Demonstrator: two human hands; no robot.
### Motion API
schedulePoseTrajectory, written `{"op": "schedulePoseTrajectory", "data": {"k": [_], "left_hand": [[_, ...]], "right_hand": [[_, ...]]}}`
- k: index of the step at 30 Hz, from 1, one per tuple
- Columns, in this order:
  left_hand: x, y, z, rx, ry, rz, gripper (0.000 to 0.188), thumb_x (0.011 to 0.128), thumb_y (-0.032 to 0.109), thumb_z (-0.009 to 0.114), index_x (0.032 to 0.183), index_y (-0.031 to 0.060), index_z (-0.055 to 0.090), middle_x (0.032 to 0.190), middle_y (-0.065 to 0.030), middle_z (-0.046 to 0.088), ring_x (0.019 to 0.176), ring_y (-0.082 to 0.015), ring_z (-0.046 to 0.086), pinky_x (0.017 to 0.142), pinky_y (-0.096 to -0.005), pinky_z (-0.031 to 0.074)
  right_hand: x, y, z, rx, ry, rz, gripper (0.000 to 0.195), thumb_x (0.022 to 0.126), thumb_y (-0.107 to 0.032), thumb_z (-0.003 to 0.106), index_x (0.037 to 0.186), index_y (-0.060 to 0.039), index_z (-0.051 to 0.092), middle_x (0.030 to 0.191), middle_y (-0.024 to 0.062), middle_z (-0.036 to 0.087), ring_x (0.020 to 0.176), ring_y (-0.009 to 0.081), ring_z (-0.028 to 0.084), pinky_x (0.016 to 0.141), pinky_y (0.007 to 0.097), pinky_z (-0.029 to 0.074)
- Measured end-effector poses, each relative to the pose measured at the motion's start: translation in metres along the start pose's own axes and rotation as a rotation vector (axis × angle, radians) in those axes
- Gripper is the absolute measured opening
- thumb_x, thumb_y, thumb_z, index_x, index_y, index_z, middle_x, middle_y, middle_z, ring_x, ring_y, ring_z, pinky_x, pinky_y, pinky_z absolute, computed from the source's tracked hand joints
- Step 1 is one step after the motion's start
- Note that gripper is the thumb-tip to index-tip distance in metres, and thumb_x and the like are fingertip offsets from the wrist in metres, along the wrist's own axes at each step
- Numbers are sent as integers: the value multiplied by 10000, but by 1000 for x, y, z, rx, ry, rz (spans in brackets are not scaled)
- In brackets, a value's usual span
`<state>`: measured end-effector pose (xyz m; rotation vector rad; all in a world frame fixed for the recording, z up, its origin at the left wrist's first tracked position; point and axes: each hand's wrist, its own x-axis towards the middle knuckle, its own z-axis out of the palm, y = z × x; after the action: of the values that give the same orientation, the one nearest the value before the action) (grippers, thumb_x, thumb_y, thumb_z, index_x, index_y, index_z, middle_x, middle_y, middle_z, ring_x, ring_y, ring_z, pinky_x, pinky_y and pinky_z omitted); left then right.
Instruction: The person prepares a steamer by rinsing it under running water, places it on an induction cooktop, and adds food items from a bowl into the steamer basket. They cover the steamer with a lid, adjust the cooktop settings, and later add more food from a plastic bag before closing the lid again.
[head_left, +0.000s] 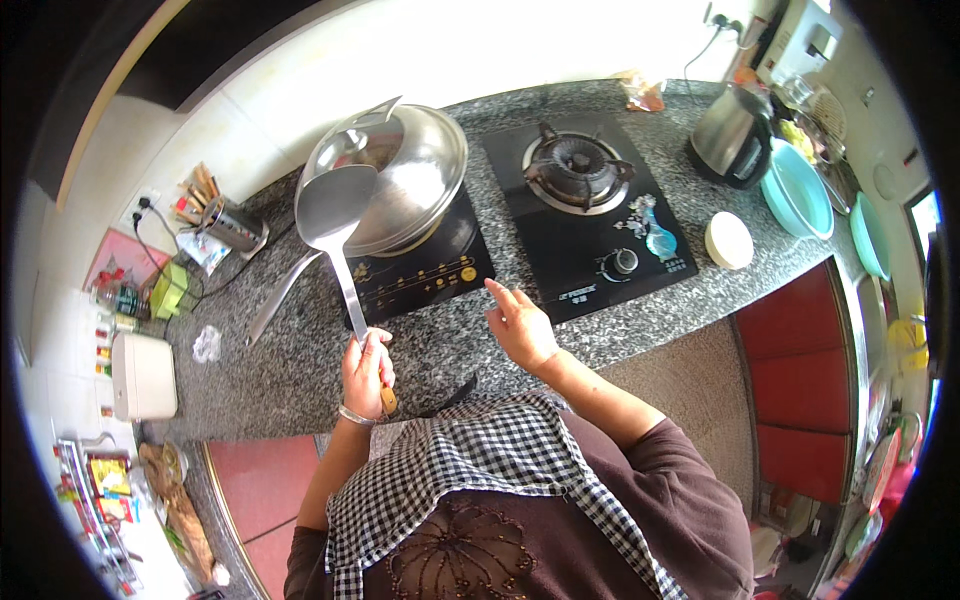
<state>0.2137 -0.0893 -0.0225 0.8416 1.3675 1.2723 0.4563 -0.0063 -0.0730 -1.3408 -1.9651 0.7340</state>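
Observation:
My left hand (365, 375) grips the wooden-ended handle of a metal wok spatula (337, 202), its blade raised in front of a lidded wok. The domed steel lid (435, 157) with a glass window covers the wok, which stands on a black induction cooker (450, 259); the wok's long metal handle (283, 296) points toward the lower left. My right hand (523, 328) holds nothing; its index finger is extended at the front edge of the cooker's control panel, close to a round yellow button mark. Whether the fingertip touches the panel, I cannot tell.
Right of the cooker is a black gas hob (592, 225) with one burner. Beyond it stand a steel electric kettle (731, 135), a white bowl (728, 240) and a turquoise basin (796, 191). At left are a utensil holder (234, 225), a power cord and a cream container (145, 376).

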Motion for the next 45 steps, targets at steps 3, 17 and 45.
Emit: {"op": "schedulePoseTrajectory", "data": {"k": [3, 17, 45], "left_hand": [[-16, -8, -12, 15, 83, -18, 240, 995, 247, 437, 952, 28, 526, 604, 31, 404, 448, -42, 368, 391, -201, 336], [-55, -26, -58, 150, 314, 10, 240, 989, 237, 431, 938, 46, 567, 542, 49, 393, 406, -30, 330, 368, -197, 285], [-2, -26, 23, 537, -86, 101, 206, 966, 213, 507, 896, 43, 600, 634, 26, 507, 538, -52, 440, 488, -230, 364]], "right_hand": [[7, -9, 15, -255, -217, 71, 624, 865, -244, 588, 1416, -145, 312, 935, 162, 610, 766, 351, 626, 666, 410, 514], [32, -82, 78, -334, -660, -126, 737, 897, -270, 495, 1487, -146, 72, 1049, 217, 607, 843, 361, 641, 742, 445, 513], [14, 212, -181, 851, 1364, 802, 474, 896, -289, 605, 1152, 19, 352, 848, 113, 542, 589, 167, 565, 503, 223, 471]]}}
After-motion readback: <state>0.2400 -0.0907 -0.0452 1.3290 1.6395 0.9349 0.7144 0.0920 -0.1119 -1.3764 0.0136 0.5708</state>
